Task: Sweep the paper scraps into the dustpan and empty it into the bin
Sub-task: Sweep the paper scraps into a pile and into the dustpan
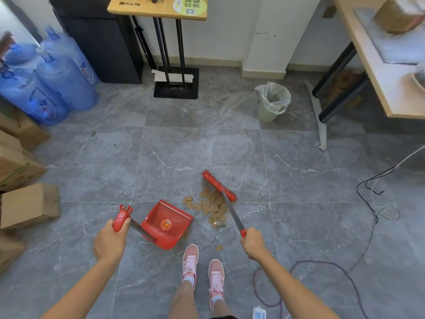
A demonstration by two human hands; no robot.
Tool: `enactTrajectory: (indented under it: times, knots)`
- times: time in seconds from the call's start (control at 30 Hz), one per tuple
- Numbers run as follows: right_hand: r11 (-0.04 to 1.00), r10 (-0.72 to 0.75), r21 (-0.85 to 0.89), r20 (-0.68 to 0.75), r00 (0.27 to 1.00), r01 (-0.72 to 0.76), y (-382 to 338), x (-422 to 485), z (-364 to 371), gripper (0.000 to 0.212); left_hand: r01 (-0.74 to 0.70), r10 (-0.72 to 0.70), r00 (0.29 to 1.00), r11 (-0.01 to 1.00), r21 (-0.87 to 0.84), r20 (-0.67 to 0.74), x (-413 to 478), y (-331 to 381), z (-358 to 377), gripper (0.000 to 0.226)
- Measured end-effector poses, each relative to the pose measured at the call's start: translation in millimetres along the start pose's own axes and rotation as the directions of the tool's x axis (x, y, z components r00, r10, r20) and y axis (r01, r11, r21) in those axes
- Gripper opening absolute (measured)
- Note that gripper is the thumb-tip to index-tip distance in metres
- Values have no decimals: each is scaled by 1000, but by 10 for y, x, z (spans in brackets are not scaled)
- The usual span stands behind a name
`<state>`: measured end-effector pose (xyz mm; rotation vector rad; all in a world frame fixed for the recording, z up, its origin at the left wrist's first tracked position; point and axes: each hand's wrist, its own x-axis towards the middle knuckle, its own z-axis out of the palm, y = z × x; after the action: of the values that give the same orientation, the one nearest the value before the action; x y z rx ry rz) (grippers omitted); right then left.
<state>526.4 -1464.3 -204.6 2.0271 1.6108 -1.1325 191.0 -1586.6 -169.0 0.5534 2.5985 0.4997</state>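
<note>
Sweeping well means drawing the broom (pixel 219 185) low toward the dustpan (pixel 167 223) at lower centre, its mouth just beside the paper scraps (pixel 211 207). My right hand (pixel 252 242) wraps the broom handle; my left hand (pixel 110 240) grips the dustpan's, arms outstretched. The bin (pixel 272 101) waits upper right.

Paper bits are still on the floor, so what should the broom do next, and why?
Probably pull the broom head toward the dustpan. The scraps lie between them, the pan's mouth faces the pile, and the pan looks empty.
</note>
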Motion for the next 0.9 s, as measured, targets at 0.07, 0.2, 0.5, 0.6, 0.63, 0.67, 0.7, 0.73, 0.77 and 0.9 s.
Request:
enactTrajectory:
  times: [0.07,0.2,0.5,0.6,0.63,0.67,0.7,0.73,0.77,0.9]
  knots:
    - [1000,-10,9,-26,1000,10,186,-34,-69,15,10,-10,1000,1000,-4,-17,-79,-85,-70,38]
    - [998,-38,40,-81,996,41,626,-166,-180,14,41,-44,997,998,-41,-68,-292,-308,-216,40]
    - [996,59,74,-88,994,-52,1459,-602,-55,19,42,-51,987,997,-62,-153,-752,-705,-443,41]
    - [983,150,113,-67,986,-141,1599,-825,170,23,36,-42,987,998,-44,-153,-831,-799,-484,40]
    - [974,186,140,-62,981,-176,1630,-891,274,25,33,-39,987,999,-41,-153,-840,-843,-503,40]
    - [965,216,166,-50,975,-205,1666,-941,391,26,29,-35,988,999,-40,-150,-845,-892,-525,39]
    - [952,245,198,-30,969,-235,1673,-1003,507,27,23,-29,989,999,-39,-144,-850,-948,-551,38]
    - [935,270,238,-4,963,-262,1660,-1061,624,29,20,-25,990,999,-41,-138,-853,-1011,-577,37]
    - [912,296,292,14,955,-287,1632,-1104,741,31,18,-24,990,999,-43,-136,-857,-1075,-606,36]
    - [755,389,521,131,912,-397,1303,-1305,1170,27,21,-25,993,999,-37,-112,-845,-1361,-689,36]
